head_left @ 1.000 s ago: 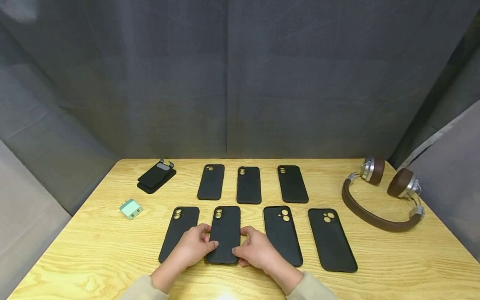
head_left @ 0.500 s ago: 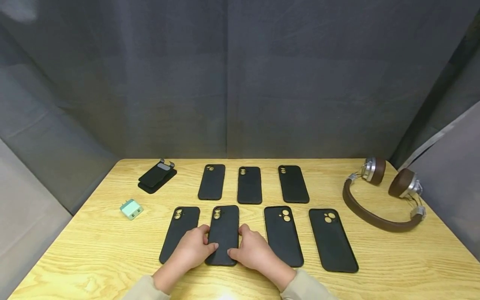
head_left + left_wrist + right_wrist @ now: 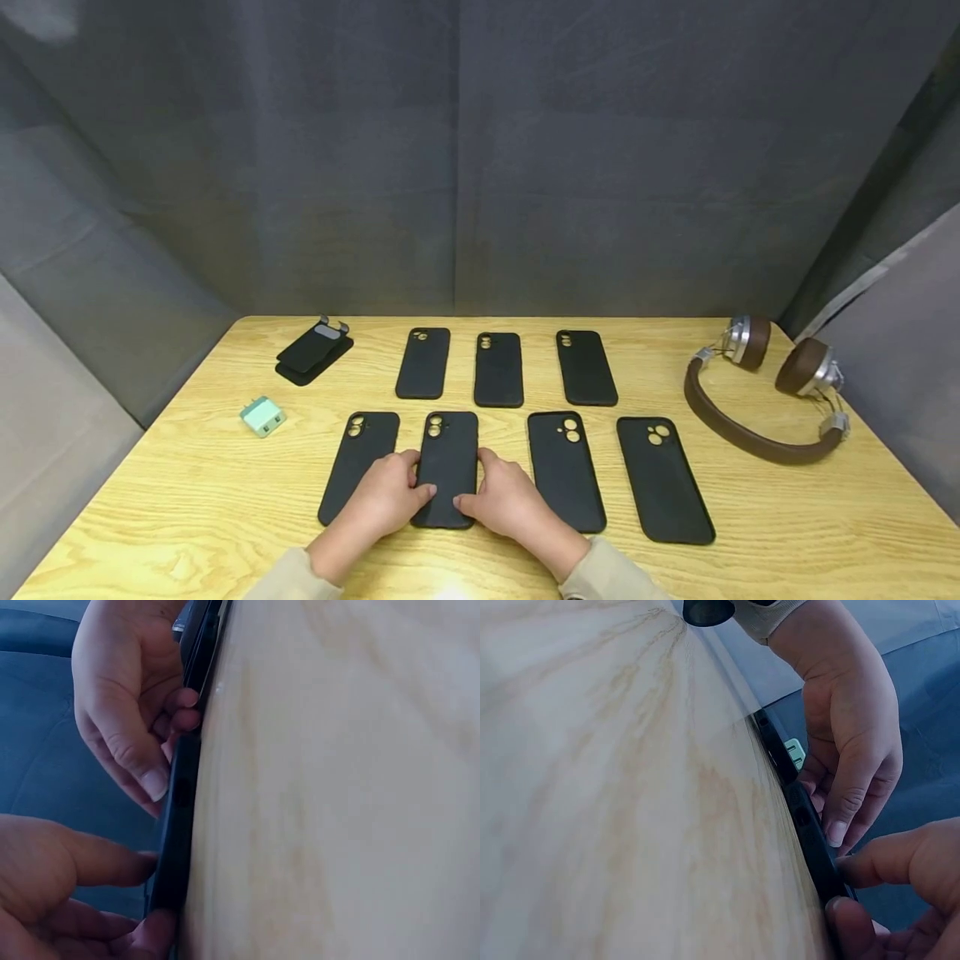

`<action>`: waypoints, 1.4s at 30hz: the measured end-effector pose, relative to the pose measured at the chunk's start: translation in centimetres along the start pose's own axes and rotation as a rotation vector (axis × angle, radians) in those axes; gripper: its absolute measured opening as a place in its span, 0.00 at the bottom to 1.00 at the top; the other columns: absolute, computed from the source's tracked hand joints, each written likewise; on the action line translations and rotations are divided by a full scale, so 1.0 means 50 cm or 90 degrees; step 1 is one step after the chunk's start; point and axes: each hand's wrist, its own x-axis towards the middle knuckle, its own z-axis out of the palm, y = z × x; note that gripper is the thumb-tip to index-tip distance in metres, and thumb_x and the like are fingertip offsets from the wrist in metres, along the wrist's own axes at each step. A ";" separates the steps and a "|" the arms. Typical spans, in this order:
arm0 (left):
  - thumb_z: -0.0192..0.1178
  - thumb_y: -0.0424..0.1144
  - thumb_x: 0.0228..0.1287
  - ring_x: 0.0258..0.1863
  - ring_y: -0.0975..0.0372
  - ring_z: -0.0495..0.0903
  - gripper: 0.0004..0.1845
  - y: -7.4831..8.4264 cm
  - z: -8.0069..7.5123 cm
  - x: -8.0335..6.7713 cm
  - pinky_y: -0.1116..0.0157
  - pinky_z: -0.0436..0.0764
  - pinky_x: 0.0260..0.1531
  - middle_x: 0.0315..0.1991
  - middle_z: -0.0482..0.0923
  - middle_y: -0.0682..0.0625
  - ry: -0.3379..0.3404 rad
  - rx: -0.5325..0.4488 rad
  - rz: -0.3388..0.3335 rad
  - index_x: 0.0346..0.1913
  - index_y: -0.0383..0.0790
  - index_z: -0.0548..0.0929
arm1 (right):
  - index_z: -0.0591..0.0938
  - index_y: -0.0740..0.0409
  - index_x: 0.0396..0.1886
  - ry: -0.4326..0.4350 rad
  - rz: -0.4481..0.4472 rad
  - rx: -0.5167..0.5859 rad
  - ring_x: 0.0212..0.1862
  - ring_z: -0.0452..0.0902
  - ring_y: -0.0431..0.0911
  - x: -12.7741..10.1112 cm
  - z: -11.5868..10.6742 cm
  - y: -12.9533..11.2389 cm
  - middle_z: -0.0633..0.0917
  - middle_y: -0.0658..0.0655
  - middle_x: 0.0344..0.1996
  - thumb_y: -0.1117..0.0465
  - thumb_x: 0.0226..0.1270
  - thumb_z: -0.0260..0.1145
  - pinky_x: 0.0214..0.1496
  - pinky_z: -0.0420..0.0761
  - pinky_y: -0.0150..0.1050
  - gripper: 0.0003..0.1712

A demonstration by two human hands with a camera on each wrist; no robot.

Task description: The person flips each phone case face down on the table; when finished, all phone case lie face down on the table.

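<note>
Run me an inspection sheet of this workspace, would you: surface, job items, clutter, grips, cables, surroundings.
Surface: wood-grain table, glare patch at its near side.
Job's things: seven black phone cases; held case second from left in the front row of four, back row of three.
Clutter: green charger plug and black stand to the left, brown headphones to the right.
Grips: left grip and right grip hold opposite sides of the held case.
Cables: nothing loose seen; thin wire-like parts at the headphones.
Surroundings: grey fabric behind and at both sides.
</note>
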 end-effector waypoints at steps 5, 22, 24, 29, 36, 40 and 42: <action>0.66 0.44 0.55 0.22 0.61 0.70 0.29 -0.003 -0.007 -0.011 0.64 0.71 0.25 0.21 0.70 0.50 -0.009 -0.009 -0.017 0.53 0.25 0.74 | 0.64 0.72 0.63 -0.008 0.002 0.013 0.14 0.69 0.43 -0.004 -0.001 0.000 0.76 0.51 0.14 0.55 0.53 0.69 0.17 0.66 0.35 0.42; 0.63 0.40 0.58 0.28 0.65 0.75 0.27 0.043 -0.032 -0.019 0.70 0.75 0.26 0.30 0.74 0.52 0.063 -0.190 0.098 0.58 0.28 0.72 | 0.63 0.70 0.64 0.019 -0.034 0.134 0.14 0.70 0.42 -0.056 -0.089 -0.005 0.78 0.54 0.13 0.54 0.59 0.65 0.18 0.67 0.36 0.39; 0.62 0.40 0.59 0.28 0.66 0.75 0.27 0.050 -0.024 -0.015 0.70 0.75 0.25 0.30 0.74 0.52 0.053 -0.211 0.109 0.58 0.28 0.72 | 0.63 0.70 0.64 0.029 -0.031 0.141 0.14 0.71 0.43 -0.062 -0.099 -0.002 0.78 0.54 0.14 0.54 0.59 0.65 0.18 0.68 0.37 0.39; 0.61 0.38 0.60 0.29 0.66 0.76 0.26 0.072 -0.004 0.000 0.71 0.76 0.27 0.31 0.75 0.51 0.039 -0.235 0.132 0.58 0.27 0.72 | 0.65 0.67 0.64 0.067 -0.003 0.155 0.16 0.73 0.46 -0.074 -0.124 0.013 0.76 0.54 0.13 0.55 0.59 0.66 0.21 0.70 0.37 0.37; 0.60 0.38 0.61 0.30 0.65 0.78 0.25 0.103 0.022 0.025 0.69 0.77 0.29 0.33 0.76 0.50 0.006 -0.272 0.145 0.58 0.27 0.72 | 0.67 0.66 0.63 0.091 0.047 0.165 0.18 0.72 0.45 -0.087 -0.147 0.056 0.75 0.53 0.14 0.58 0.60 0.65 0.21 0.71 0.37 0.34; 0.60 0.38 0.60 0.30 0.63 0.78 0.24 0.116 0.035 0.038 0.68 0.76 0.27 0.32 0.76 0.50 0.002 -0.269 0.133 0.56 0.27 0.73 | 0.67 0.66 0.62 0.101 0.081 0.136 0.20 0.74 0.44 -0.094 -0.159 0.084 0.77 0.54 0.17 0.57 0.60 0.65 0.22 0.71 0.37 0.34; 0.60 0.37 0.60 0.30 0.63 0.78 0.24 0.123 0.042 0.044 0.68 0.75 0.26 0.32 0.76 0.51 0.002 -0.259 0.129 0.56 0.28 0.73 | 0.67 0.67 0.62 0.105 0.090 0.109 0.21 0.74 0.44 -0.096 -0.165 0.097 0.78 0.53 0.19 0.56 0.60 0.65 0.23 0.71 0.37 0.34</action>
